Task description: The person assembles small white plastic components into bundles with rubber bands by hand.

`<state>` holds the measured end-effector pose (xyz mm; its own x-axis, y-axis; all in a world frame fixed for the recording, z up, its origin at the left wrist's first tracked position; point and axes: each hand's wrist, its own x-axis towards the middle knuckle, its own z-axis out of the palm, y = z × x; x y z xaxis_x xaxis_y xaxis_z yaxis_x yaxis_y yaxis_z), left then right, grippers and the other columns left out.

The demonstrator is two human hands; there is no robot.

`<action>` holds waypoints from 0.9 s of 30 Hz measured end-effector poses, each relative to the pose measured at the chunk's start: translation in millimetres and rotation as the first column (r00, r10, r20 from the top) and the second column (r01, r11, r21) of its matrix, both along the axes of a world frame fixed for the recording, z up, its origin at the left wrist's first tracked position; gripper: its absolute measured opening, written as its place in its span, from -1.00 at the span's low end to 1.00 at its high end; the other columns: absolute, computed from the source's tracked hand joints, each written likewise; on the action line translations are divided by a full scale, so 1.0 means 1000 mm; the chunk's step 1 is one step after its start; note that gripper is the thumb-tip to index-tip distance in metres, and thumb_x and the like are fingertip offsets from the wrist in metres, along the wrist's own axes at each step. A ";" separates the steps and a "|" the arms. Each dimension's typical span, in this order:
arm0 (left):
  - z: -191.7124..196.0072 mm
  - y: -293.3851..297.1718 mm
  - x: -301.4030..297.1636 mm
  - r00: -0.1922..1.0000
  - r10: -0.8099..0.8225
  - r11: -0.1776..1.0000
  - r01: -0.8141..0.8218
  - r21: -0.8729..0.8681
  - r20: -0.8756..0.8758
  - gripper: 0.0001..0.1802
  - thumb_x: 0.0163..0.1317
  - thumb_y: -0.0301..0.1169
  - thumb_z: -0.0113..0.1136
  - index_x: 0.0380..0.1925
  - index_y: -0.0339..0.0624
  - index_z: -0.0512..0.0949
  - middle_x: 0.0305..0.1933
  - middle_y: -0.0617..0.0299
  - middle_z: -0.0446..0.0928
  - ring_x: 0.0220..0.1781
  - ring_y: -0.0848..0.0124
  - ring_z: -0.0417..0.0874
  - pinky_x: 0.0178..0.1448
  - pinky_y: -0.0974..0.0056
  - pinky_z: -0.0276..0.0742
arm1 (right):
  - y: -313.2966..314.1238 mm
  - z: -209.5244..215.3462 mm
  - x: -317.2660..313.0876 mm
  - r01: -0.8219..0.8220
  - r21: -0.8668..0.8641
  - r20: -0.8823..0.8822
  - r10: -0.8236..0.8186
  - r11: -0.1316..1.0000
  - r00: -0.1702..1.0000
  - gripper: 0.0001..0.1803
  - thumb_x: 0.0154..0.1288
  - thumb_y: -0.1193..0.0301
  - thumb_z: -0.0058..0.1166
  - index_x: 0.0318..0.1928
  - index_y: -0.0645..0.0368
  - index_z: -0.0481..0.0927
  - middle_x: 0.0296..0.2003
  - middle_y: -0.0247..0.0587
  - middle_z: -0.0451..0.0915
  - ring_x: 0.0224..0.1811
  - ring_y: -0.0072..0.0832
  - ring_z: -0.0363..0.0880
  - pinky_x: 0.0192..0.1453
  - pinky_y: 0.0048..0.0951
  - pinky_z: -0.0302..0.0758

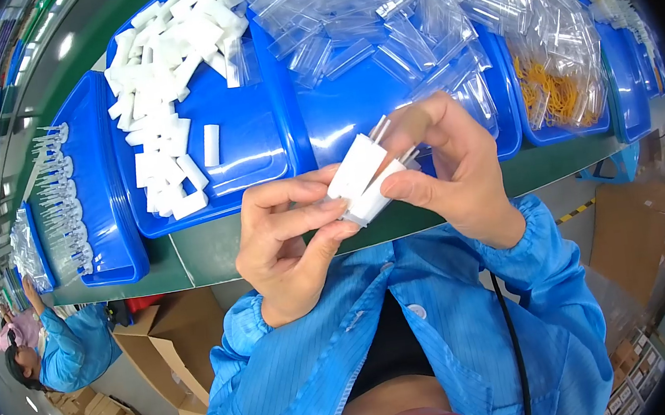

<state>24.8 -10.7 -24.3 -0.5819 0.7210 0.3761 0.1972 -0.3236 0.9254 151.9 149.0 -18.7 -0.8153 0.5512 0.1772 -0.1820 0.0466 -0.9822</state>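
In front of my chest I hold two slim white blocks (356, 170) side by side, tilted, with thin metal-looking prongs at their upper ends. My left hand (283, 241) is closed round their lower left part, its thumb and fingertips pinching the lower end. On the other side, my right hand (463, 173) pinches the right-hand block between thumb and curled fingers near the prongs. Something clear or greyish shows at the lower end; I cannot make out what it is. Beyond my left hand, a blue tray (252, 171) holds many loose white blocks (165, 79).
Clear plastic sleeves (410, 21) lie in the middle blue tray (340, 130). At right, another holds orange bands (551, 91) and clear packs. White pronged parts (69, 203) line the left tray. A co-worker (80, 347) stands left; cardboard boxes (165, 347) stand below the green table edge (200, 258).
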 end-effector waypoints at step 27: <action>0.032 -0.016 -0.043 0.813 -0.069 0.906 -0.191 -0.377 -0.579 -0.69 0.08 -0.58 0.42 -0.14 -0.18 0.67 0.09 0.05 0.54 0.03 0.14 0.64 0.03 0.20 0.60 | 0.052 0.009 -0.060 -0.230 0.970 0.205 -0.242 -0.082 0.948 -0.80 0.10 0.48 0.16 -0.21 0.12 0.65 -0.30 -0.25 0.60 -0.09 -0.38 0.54 0.01 -0.39 0.42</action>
